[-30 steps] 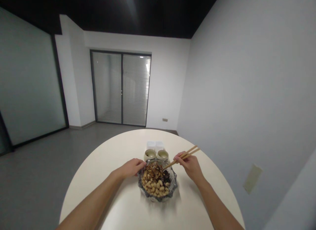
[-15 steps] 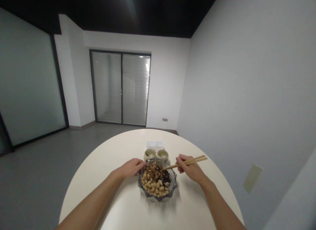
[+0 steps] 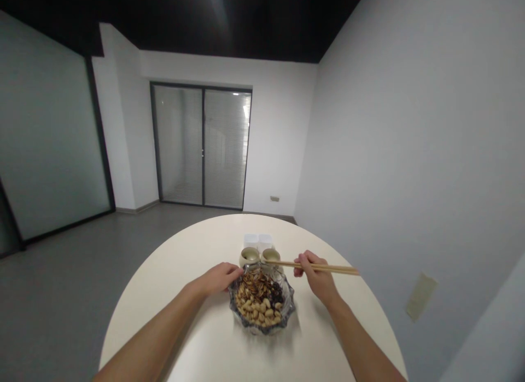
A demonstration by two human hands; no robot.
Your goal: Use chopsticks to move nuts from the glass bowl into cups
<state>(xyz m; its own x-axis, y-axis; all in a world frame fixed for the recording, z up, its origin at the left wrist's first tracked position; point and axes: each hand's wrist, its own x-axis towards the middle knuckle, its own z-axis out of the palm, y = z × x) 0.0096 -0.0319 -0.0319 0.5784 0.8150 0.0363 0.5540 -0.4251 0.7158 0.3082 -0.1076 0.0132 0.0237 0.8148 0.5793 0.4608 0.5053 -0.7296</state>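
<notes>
Looks like early days tbh: right hand (image 3: 319, 281) clamped on chopsticks (image 3: 326, 268) at lower centre, tips by the cup (image 3: 271, 255) just above the glass bowl (image 3: 262, 329), left hand (image 3: 217, 278) fingers curled together against its rim, bowl heaped with nuts and seeds.

- No text, label, brand, number or sign can be read anywhere in the view.
- No marking is made out on the glass bowl (image 3: 262, 330), the 2 cups (image 3: 249, 257) or the white boxes (image 3: 257, 241).
</notes>
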